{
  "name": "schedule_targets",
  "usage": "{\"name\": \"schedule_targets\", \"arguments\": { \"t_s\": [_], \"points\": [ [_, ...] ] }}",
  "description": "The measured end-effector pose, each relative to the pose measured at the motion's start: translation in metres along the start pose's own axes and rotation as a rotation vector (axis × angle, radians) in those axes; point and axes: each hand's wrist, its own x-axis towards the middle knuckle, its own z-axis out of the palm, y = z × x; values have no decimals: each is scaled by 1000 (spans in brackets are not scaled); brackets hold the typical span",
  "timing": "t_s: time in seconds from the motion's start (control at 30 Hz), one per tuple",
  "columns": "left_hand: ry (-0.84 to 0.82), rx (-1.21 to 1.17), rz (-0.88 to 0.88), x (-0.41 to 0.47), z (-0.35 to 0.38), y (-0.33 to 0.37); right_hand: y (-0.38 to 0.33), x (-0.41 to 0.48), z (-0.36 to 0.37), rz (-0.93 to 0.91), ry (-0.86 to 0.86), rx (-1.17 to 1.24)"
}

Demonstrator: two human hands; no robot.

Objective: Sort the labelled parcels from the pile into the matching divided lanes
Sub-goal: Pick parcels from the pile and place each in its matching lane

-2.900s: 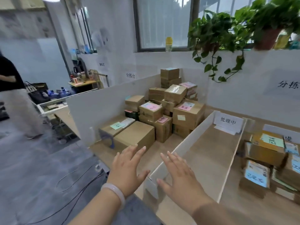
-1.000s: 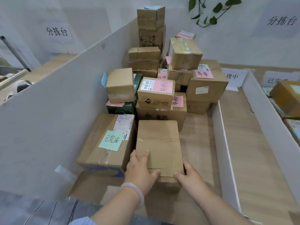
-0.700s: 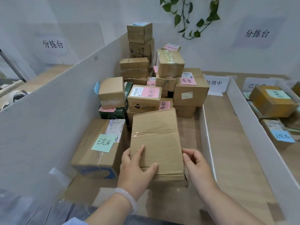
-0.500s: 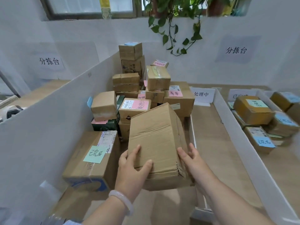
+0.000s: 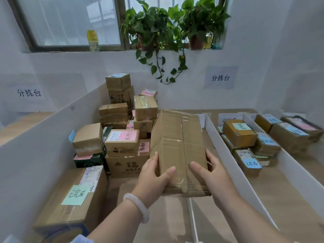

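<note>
A plain brown cardboard parcel (image 5: pixel 177 142) is lifted off the table and tilted up, its taped face towards me with no label showing. My left hand (image 5: pixel 154 174) grips its near left edge, thumb across the front. My right hand (image 5: pixel 210 172) grips its near right edge the same way. Behind and to the left stands the pile of parcels (image 5: pixel 122 137), several with pink notes. A large box with a green note (image 5: pixel 77 195) lies at the near left. The parcel hangs over the white divider (image 5: pixel 228 155) next to the middle lane.
A tall white partition (image 5: pixel 43 141) walls the pile on the left. The right lanes hold several parcels with blue notes (image 5: pixel 252 162) and a yellow-brown box (image 5: pixel 239 133). Potted plants (image 5: pixel 168 27) hang from the windowsill behind.
Both hands took the plain parcel from the table beside the green-noted box, lifted it and tipped its far end up. It moved right, towards the middle lane.
</note>
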Motion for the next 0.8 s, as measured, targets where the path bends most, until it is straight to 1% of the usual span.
{"name": "schedule_targets", "arguments": {
  "t_s": [0.1, 0.17, 0.27, 0.33, 0.4, 0.47, 0.53, 0.63, 0.7, 0.8],
  "points": [
    [158, 63, 94, -1, 3, 6, -5, -3, -10, -52, 35, 23],
    [207, 121, 109, -1, 6, 11, -10, -9, -12, -98, 27, -26],
    [156, 201, 107, 3, 15, 19, -12, -19, -10, -183, -3, -172],
    [130, 188, 133, 6, 21, 20, -14, -21, -8, -258, -21, -303],
    [109, 82, 142, 4, 25, 26, -20, -22, -7, -342, -31, -442],
    [77, -86, 90, 3, 28, 28, -23, -24, -5, -404, -56, -563],
    [18, -175, 45, 3, 32, 30, -20, -26, -2, -450, -74, -654],
    [-65, -176, 39, 4, 34, 29, -13, -25, 0, -504, -73, -736],
    [-72, -212, -17, 6, 33, 26, -11, -23, 0, -513, -101, -762],
    [-74, -292, -74, 9, 31, 20, -14, -19, -4, -504, -187, -761]
  ]
}}
